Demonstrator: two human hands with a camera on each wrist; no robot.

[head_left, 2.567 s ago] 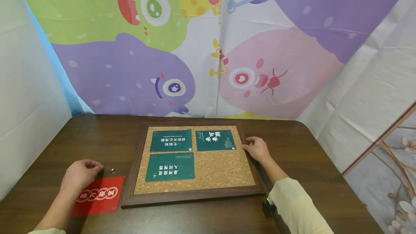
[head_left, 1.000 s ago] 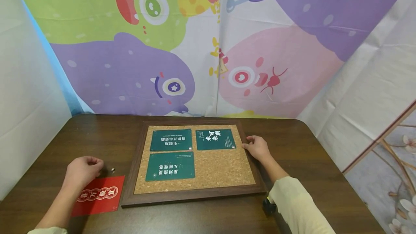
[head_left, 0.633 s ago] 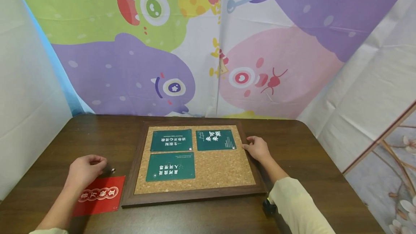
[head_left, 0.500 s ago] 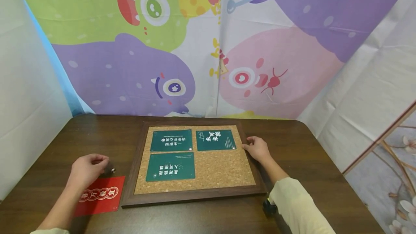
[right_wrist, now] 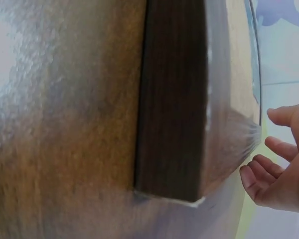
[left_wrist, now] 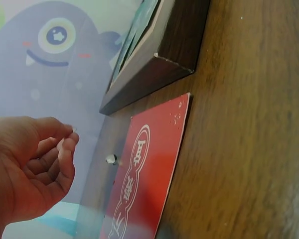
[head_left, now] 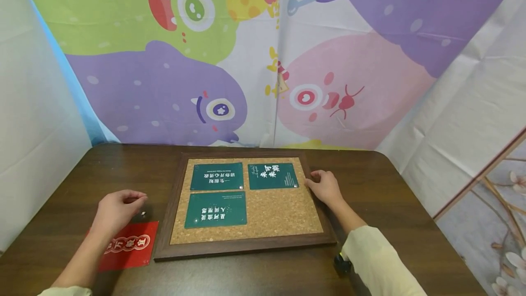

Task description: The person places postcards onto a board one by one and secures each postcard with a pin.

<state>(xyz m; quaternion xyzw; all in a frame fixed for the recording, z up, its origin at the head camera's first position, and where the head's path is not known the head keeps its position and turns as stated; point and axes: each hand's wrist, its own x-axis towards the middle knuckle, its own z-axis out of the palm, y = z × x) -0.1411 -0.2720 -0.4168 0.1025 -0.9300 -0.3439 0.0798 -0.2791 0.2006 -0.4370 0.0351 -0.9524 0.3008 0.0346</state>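
Note:
Thumb and forefinger of my left hand [head_left: 117, 211] meet in a pinch, with a tiny pale thing [left_wrist: 74, 129] showing at their tips. The other fingers curl loosely. Below that hand lies a red card [head_left: 137, 243] with pale lettering, partly covered by the forearm. A small shiny thumbtack [head_left: 143, 214] sits on the table just beyond the card, close by the fingertips. My right hand [head_left: 326, 187] holds the right side of a wood-framed corkboard [head_left: 283, 214], thumb over the frame. On the cork are three green cards [head_left: 215, 209] with white lettering.
The brown wooden table [head_left: 246, 277] carries everything. A black thing [head_left: 341, 264] shows at the right sleeve's cuff, near the board's lower right corner. Behind the table hangs a cartoon-printed curtain [head_left: 164, 90], with pale cloth at both sides.
My left hand has moved to the right, nearer the thumbtack and the corkboard, and covers more of the red card. The right hand keeps its place at the frame.

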